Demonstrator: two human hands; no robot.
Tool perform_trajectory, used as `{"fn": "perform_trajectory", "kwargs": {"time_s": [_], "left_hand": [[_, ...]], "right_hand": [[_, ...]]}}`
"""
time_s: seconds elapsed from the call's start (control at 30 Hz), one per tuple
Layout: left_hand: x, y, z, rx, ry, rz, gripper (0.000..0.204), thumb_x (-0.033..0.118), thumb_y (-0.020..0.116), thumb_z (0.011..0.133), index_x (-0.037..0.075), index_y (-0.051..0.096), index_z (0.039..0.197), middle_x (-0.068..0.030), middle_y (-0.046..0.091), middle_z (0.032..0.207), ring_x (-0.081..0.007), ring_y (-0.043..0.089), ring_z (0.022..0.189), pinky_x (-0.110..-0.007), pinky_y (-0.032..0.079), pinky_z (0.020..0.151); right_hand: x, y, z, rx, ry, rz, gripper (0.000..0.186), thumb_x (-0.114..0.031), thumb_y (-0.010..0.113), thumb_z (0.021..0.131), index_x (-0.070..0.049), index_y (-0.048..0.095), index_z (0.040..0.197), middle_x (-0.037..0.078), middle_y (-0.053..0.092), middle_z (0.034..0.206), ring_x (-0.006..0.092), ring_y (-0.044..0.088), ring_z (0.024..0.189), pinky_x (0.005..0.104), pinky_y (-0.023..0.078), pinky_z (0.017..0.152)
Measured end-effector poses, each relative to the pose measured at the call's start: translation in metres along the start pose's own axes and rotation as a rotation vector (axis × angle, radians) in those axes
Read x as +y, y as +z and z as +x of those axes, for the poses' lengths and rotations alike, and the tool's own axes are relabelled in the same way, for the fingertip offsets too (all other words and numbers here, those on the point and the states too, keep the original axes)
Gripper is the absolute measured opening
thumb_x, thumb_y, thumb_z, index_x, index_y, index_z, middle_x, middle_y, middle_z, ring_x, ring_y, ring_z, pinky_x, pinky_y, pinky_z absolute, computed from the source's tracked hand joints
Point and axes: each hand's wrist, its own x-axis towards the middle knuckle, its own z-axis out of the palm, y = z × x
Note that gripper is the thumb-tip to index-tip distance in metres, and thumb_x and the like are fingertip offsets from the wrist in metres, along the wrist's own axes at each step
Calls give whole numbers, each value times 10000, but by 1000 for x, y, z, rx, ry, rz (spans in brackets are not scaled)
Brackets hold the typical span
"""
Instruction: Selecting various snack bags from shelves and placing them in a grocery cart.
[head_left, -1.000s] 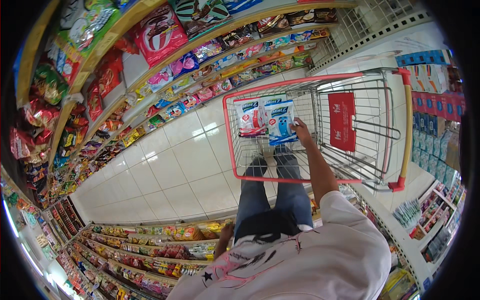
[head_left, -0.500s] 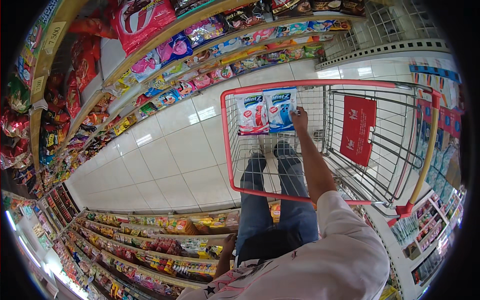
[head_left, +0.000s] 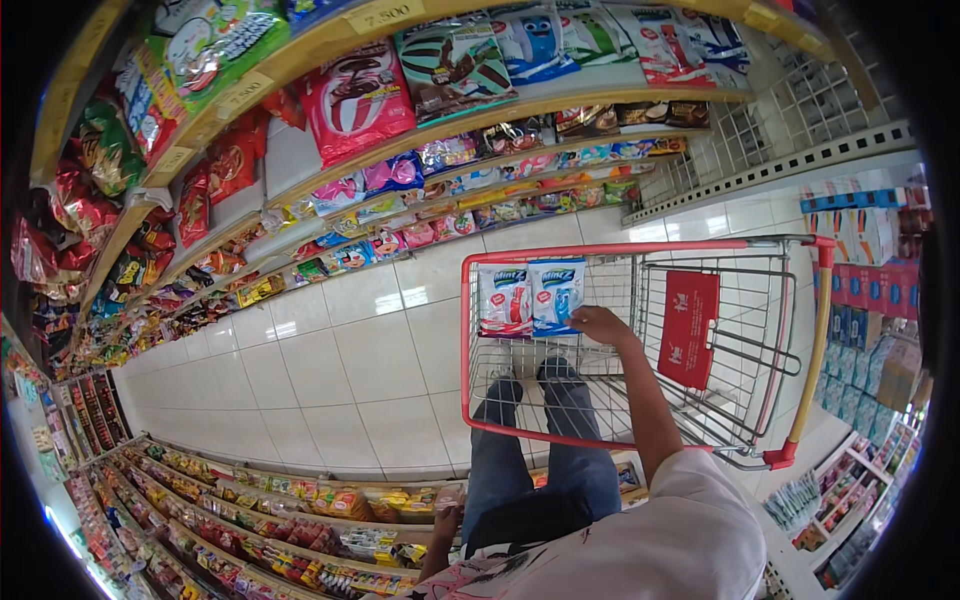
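A shopping cart [head_left: 651, 243] with red rims holds two candy bags side by side near its far-left corner: a red-and-white one [head_left: 505, 298] and a blue-and-white one [head_left: 553, 285]. My right hand [head_left: 598, 323] reaches into the cart, fingers closed on the lower right edge of the blue-and-white bag. A red panel [head_left: 688, 328] is on the cart's folding seat, right of that hand. My left hand [head_left: 446, 520] hangs low beside my left leg, in front of the lower shelves; its fingers are too small and shadowed to read.
Shelves of colourful snack bags [head_left: 360, 100] run along the far side of the aisle, and more packed shelves [head_left: 330, 530] along the near side. A white tiled floor [head_left: 330, 370] lies between. A wire grid rack [head_left: 800, 80] and stacked boxes [head_left: 850, 290] are at right.
The blue-and-white bag moved up beside the red-and-white one, covering or lining up with what was behind it. My right hand stayed on it. Cart and legs now appear lower in view.
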Motion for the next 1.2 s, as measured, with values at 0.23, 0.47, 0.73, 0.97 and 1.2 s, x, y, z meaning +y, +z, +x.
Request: {"fn": "perform_trajectory", "kwargs": {"time_s": [0.23, 0.47, 0.73, 0.97, 1.2], "left_hand": [[-14, 9, 7, -22, 92, -184, 241, 194, 513, 877, 17, 599, 1017, -41, 604, 770, -109, 553, 614, -232, 444, 541], [-6, 22, -14, -12, 130, -66, 226, 98, 485, 862, 36, 587, 1054, -64, 613, 828, -133, 588, 648, -258, 494, 556], [-28, 24, -22, -1, 111, -391, 293, 165, 459, 897, 8, 542, 1130, -116, 633, 920, -187, 627, 743, -293, 507, 591], [-7, 10, -23, 26, 137, -292, 298, 234, 484, 896, 26, 551, 1099, -110, 637, 899, -182, 620, 721, -290, 484, 600], [49, -26, 11, 52, 349, -319, 316, 303, 528, 883, 47, 575, 1063, -82, 644, 882, -159, 615, 705, -270, 468, 585]], "right_hand": [[-160, -132, -81, -32, -466, 738, 219, -242, 539, 894, -45, 605, 966, 43, 633, 915, 132, 590, 858, 302, 454, 827], [-258, -222, 52, 1176, -666, 530, 505, -431, 649, 769, -20, 574, 1052, 107, 620, 972, 254, 600, 841, 348, 449, 754], [-331, -220, 40, 1127, -262, 146, 561, -444, 651, 731, 1, 579, 1065, 211, 619, 997, 370, 578, 940, 432, 448, 788], [-333, -233, 25, 676, -467, 729, 572, -219, 646, 800, 37, 432, 1265, 166, 551, 1156, 258, 516, 1050, 342, 377, 890], [-319, -203, -54, 634, -468, 947, 691, -213, 637, 823, 3, 275, 1372, 165, 445, 1288, 263, 374, 1214, 413, 258, 1004]]}}
